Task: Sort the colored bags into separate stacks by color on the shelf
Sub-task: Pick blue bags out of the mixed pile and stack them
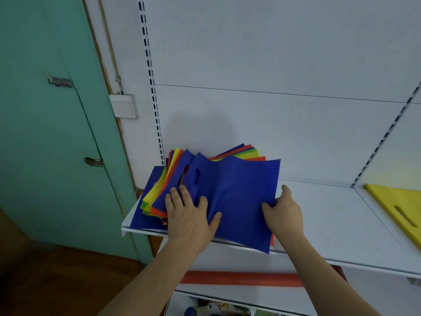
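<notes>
A mixed pile of flat bags [159,190] in blue, yellow, red, orange and green lies at the left end of the white shelf [330,224]. On top lies a blue bag [237,197] with a cut-out handle, its front corner hanging over the shelf edge. My left hand [189,215] rests flat on the blue bag's left part, fingers spread. My right hand [284,213] grips the bag's right edge, thumb on top. A yellow bag [401,208] lies alone at the far right of the shelf.
The white back panel [273,122] rises directly behind the pile. A slotted upright [157,124] stands at its left. A green door [45,133] and a wall switch [124,106] are further left. A red strip [241,278] shows on the lower shelf.
</notes>
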`<state>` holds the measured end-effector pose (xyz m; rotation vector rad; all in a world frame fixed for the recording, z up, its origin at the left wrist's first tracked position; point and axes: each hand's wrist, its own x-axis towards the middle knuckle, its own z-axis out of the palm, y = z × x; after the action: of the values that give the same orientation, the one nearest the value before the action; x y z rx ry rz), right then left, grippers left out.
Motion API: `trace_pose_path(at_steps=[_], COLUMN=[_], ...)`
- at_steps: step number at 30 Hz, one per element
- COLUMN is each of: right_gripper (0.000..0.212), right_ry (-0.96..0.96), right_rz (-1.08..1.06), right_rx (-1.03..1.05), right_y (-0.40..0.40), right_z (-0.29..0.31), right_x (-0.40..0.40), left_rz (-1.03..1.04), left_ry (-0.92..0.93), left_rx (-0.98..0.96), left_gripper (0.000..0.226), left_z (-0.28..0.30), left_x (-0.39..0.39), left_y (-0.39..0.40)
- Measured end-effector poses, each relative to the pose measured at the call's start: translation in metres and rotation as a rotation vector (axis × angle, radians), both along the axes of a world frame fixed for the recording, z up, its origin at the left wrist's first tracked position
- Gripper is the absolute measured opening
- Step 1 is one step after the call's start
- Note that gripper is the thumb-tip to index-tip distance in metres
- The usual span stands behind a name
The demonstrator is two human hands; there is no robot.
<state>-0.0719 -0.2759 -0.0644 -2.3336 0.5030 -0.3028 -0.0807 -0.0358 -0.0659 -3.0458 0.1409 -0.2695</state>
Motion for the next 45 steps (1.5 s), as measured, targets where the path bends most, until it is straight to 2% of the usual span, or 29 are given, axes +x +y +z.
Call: trace_pose_path(at_steps=[3,6,8,11,15,19,20,22,23,25,27,29,31,35,39,42,45], right_gripper=[0.036,0.036,0.027,0.006,0.013,0.007,0.007,0.007,0.009,0.014,0.012,0.015,0.023,0.038,0.029,0.025,0.012], right_ry=[0.070,0.105,0.066,-0.008,-0.029,0.061,0.105,0.138,0.139,0.162,0.172,0.107,0.007,-0.125,-0.308,-0.526,-0.636], right_rz=[-0.009,0.003,-0.011,-0.055,-0.062,-0.057,-0.052,-0.050,-0.049,-0.024,0.000,-0.063,-0.144,-0.114,-0.014,0.071,0.056], right_rx=[-0.013,-0.010,-0.004,-0.016,0.049,-0.037,-0.044,-0.006,0.011,0.028,0.111,0.178,0.188,0.136,0.026,0.026,0.197], right_y=[-0.006,-0.010,-0.013,-0.019,-0.022,-0.030,-0.033,-0.038,-0.040,-0.044,-0.049,-0.059,-0.070,-0.082,-0.081,-0.076,-0.075], right_z=[-0.001,-0.003,-0.003,-0.001,0.003,0.002,0.001,-0.003,-0.004,-0.005,-0.003,0.000,0.006,0.023,0.053,0.079,0.099], right_x=[0.003,0.006,0.006,0.006,0.006,0.007,0.006,0.005,0.004,0.004,0.004,0.005,0.003,0.001,-0.002,-0.014,-0.026], left_rz=[-0.077,-0.163,-0.216,-0.280,-0.430,-0.534,-0.514,-0.333,-0.212,-0.038,-0.001,-0.008,0.005,0.022,0.008,0.010,0.003], left_ry=[-0.027,-0.037,-0.004,0.036,0.067,0.148,0.133,0.036,0.015,0.096,0.157,0.139,0.114,0.091,0.107,0.120,0.210], left_rx=[-0.019,-0.115,-0.206,-0.354,-0.571,-0.910,-0.992,-1.061,-1.046,-1.018,-0.895,-0.751,-0.716,-0.758,-0.864,-1.055,-1.415], left_gripper=[0.060,0.048,0.053,0.073,0.079,0.079,0.078,0.076,0.077,0.082,0.082,0.078,0.079,0.088,0.084,0.059,0.058], left_z=[-0.003,-0.001,0.002,0.012,0.022,0.030,0.031,0.033,0.035,0.040,0.043,0.040,0.037,0.035,0.035,0.035,0.041], left_x=[-0.007,-0.007,-0.006,-0.008,-0.008,-0.004,-0.002,0.006,0.013,0.026,0.035,0.039,0.042,0.047,0.056,0.064,0.070], left_y=[-0.012,-0.023,-0.028,-0.030,-0.028,-0.030,-0.032,-0.034,-0.034,-0.032,-0.030,-0.029,-0.026,-0.020,-0.014,-0.012,-0.017])
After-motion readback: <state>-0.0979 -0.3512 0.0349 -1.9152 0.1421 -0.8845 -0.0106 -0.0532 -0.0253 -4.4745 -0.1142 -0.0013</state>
